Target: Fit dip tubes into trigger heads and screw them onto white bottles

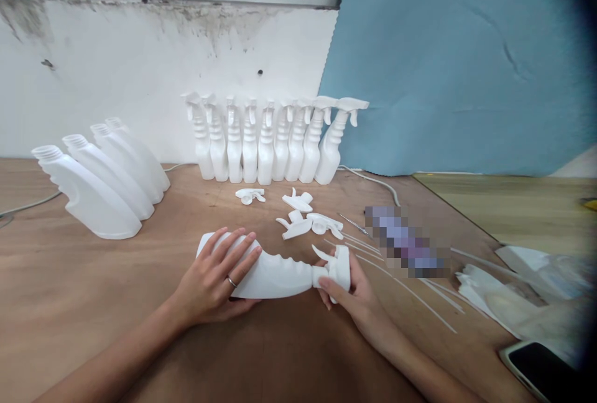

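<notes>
A white spray bottle point(280, 275) lies on its side above the wooden table, its neck pointing right. My left hand point(219, 275), with a ring on one finger, is wrapped round the bottle's body near its base. At the neck, my right hand point(352, 288) grips the white trigger sprayer head point(342, 266), which sits against the bottle's mouth. Whether the threads are fully engaged cannot be made out. Just beyond the hands lie several loose trigger heads point(296, 224). Thin white dip tubes point(401, 278) are spread to the right.
Several bottles with sprayers point(265, 154) stand in a row by the wall. Open-topped bottles point(100, 204) stand at the left. On the right are a blurred-out object point(405, 241), a thin metal tool point(357, 225), plastic bags point(504, 297) and a phone point(541, 365). A cable point(377, 179) runs behind.
</notes>
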Demonstrator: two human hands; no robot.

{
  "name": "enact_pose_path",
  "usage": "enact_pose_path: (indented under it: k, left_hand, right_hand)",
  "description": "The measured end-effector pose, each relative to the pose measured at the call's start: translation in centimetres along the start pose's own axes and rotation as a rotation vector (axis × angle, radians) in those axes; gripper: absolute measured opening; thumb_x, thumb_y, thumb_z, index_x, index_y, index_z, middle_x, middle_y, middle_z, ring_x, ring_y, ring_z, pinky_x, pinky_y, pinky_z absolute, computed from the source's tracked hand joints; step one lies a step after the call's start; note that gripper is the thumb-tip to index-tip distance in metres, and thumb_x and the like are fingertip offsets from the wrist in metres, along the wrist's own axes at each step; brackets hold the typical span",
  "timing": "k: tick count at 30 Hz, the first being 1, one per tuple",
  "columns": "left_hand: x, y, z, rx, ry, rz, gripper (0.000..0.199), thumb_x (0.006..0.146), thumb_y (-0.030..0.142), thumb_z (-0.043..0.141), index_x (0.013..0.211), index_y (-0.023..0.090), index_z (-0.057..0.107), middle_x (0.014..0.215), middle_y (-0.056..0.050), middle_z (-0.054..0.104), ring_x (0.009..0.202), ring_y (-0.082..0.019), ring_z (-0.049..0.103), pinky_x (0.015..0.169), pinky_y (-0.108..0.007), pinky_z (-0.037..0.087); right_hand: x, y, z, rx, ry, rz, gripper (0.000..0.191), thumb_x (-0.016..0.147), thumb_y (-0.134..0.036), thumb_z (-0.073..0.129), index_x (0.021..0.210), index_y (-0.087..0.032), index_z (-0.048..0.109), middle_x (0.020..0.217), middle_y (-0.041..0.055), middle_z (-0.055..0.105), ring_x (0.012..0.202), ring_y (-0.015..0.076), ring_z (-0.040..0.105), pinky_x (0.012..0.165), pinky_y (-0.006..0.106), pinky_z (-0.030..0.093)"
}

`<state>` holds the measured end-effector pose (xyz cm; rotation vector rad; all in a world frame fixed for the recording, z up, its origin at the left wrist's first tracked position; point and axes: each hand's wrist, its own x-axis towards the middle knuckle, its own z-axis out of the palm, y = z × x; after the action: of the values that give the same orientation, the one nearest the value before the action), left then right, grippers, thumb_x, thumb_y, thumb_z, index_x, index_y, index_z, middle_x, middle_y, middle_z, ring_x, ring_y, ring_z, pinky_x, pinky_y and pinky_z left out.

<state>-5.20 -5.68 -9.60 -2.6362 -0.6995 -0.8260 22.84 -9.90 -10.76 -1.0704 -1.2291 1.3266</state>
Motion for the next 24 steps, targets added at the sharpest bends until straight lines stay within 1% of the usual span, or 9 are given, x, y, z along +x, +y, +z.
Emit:
enact_pose_path:
  k: [4,7,10,13,16,17,19,21,24]
  left_hand:
    - [-0.05,-0.01,0.01,0.009,-0.018,0.004,0.077,0.087,0.042,0.066,0.147,0.007,0.033,0.139,-0.023,0.051,0.131,-0.041,0.043,0.106,-0.063,0.033]
    - [-0.02,-0.03,0.08,0.014,-0.021,0.012,0.077,0.087,0.042,0.066,0.146,0.006,0.034,0.139,-0.023,0.050,0.132,-0.042,0.042,0.106,-0.063,0.033]
    - [0.02,-0.02,0.09,0.013,-0.015,0.008,0.076,0.087,0.040,0.067,0.146,0.006,0.034,0.139,-0.024,0.050,0.132,-0.042,0.042,0.106,-0.064,0.034]
    - [0.03,-0.02,0.05,0.016,-0.012,0.010,0.076,0.087,0.041,0.067,0.146,0.006,0.034,0.138,-0.023,0.051,0.131,-0.042,0.044,0.106,-0.063,0.034]
    - [-0.06,-0.03,0.07,0.018,-0.006,-0.001,0.077,0.087,0.042,0.066,0.148,0.008,0.032,0.138,-0.023,0.052,0.131,-0.041,0.044,0.107,-0.063,0.034]
    - [-0.11,-0.03,0.10,0.017,-0.006,-0.001,0.078,0.088,0.042,0.066,0.148,0.008,0.031,0.138,-0.023,0.052,0.131,-0.041,0.044,0.107,-0.063,0.033]
    - [-0.23,-0.03,0.20,0.011,-0.003,-0.002,0.078,0.088,0.045,0.066,0.148,0.009,0.031,0.138,-0.023,0.052,0.131,-0.040,0.044,0.107,-0.062,0.033]
    - [-0.36,-0.01,0.31,0.008,0.001,-0.013,0.079,0.087,0.046,0.067,0.148,0.010,0.032,0.138,-0.022,0.052,0.130,-0.040,0.045,0.107,-0.061,0.034]
    - [-0.51,0.04,0.41,0.011,0.007,-0.025,0.080,0.087,0.049,0.068,0.148,0.012,0.033,0.138,-0.022,0.052,0.128,-0.039,0.047,0.106,-0.060,0.034]
  right_hand:
    - [0.08,0.42,-0.12,0.004,0.012,0.007,0.043,0.087,-0.044,0.071,0.111,-0.026,0.041,0.094,-0.0001,0.060,0.063,0.0119,0.053,0.059,0.026,0.046]
    - [0.15,0.50,-0.18,-0.003,0.045,0.027,0.042,0.087,-0.044,0.072,0.109,-0.025,0.042,0.091,-0.0007,0.061,0.061,0.0118,0.053,0.061,0.026,0.045]
    - [0.19,0.36,-0.14,0.000,0.025,0.009,0.045,0.084,-0.043,0.074,0.110,-0.025,0.042,0.092,0.0002,0.062,0.067,0.0143,0.056,0.065,0.028,0.045]
    - [0.13,0.24,-0.09,-0.009,0.049,0.046,0.050,0.082,-0.044,0.076,0.111,-0.024,0.042,0.086,-0.0002,0.063,0.062,0.0148,0.055,0.063,0.029,0.044]
    - [0.00,0.23,-0.08,0.018,0.081,0.054,0.058,0.076,-0.042,0.082,0.113,-0.025,0.042,0.100,0.0031,0.064,0.074,0.0182,0.060,0.069,0.030,0.047]
    - [-0.03,0.26,-0.08,0.020,0.087,0.061,0.059,0.074,-0.041,0.084,0.113,-0.025,0.043,0.099,0.0028,0.064,0.076,0.0188,0.060,0.070,0.030,0.047]
    - [-0.07,0.40,-0.07,0.009,0.105,0.083,0.058,0.074,-0.042,0.084,0.113,-0.024,0.045,0.081,-0.0007,0.064,0.068,0.0173,0.057,0.064,0.028,0.044]
    - [-0.03,0.64,-0.01,0.015,0.122,0.083,0.054,0.077,-0.043,0.081,0.113,-0.021,0.048,0.064,-0.0046,0.058,0.057,0.0150,0.049,0.057,0.026,0.038]
    - [0.08,1.00,0.16,0.053,0.142,0.076,0.045,0.078,-0.044,0.080,0.105,-0.018,0.055,0.056,-0.0054,0.051,0.055,0.0143,0.044,0.054,0.026,0.033]
